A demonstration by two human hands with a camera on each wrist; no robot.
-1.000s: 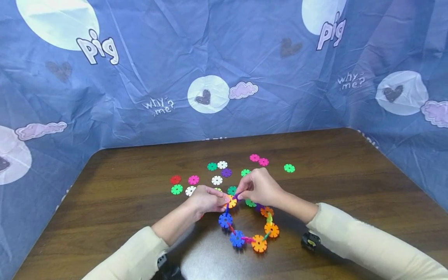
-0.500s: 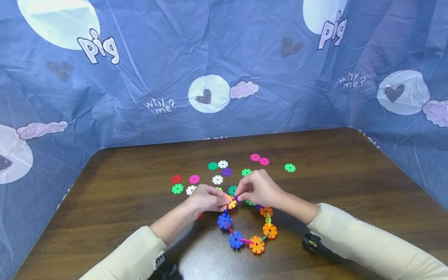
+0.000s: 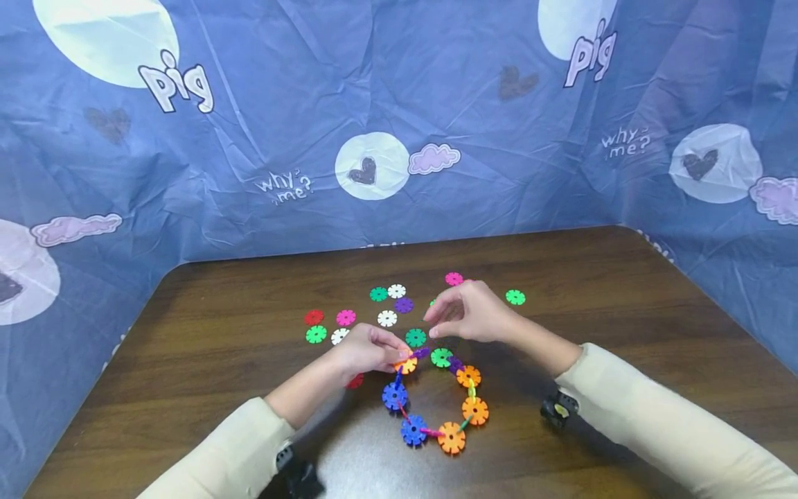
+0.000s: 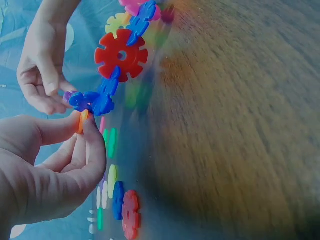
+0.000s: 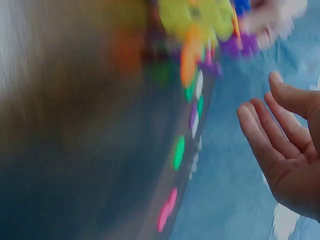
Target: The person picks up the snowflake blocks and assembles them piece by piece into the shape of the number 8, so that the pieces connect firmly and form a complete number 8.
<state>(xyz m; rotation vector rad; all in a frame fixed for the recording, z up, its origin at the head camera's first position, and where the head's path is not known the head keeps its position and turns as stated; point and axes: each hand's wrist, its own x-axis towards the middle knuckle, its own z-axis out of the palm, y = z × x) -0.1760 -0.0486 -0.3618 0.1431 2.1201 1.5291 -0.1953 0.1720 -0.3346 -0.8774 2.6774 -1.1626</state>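
Note:
My left hand (image 3: 368, 348) pinches an orange notched plastic disc (image 3: 408, 365) between thumb and forefinger, its edge (image 4: 83, 121) showing in the left wrist view. The disc belongs to a curved chain of interlocked discs in several colours, including a blue disc (image 3: 395, 396) and an orange disc (image 3: 451, 438). A purple disc (image 3: 422, 353) is slotted on beside the pinched one. Across a small gap is a light green disc (image 3: 442, 357) at the chain's other end. My right hand (image 3: 476, 312) hovers beyond that gap, holding nothing, its fingers (image 5: 272, 132) apart from the thumb.
Loose discs lie flat on the brown table (image 3: 237, 305) behind the chain, among them a teal disc (image 3: 415, 337), a white disc (image 3: 387, 319) and a bright green disc (image 3: 515, 297). A red disc (image 3: 355, 380) lies under my left wrist. A blue printed cloth (image 3: 249, 138) hangs behind.
My right hand has let go of the purple disc and lifted away, up and to the right. My left hand keeps its pinch, and the chain has shifted slightly left.

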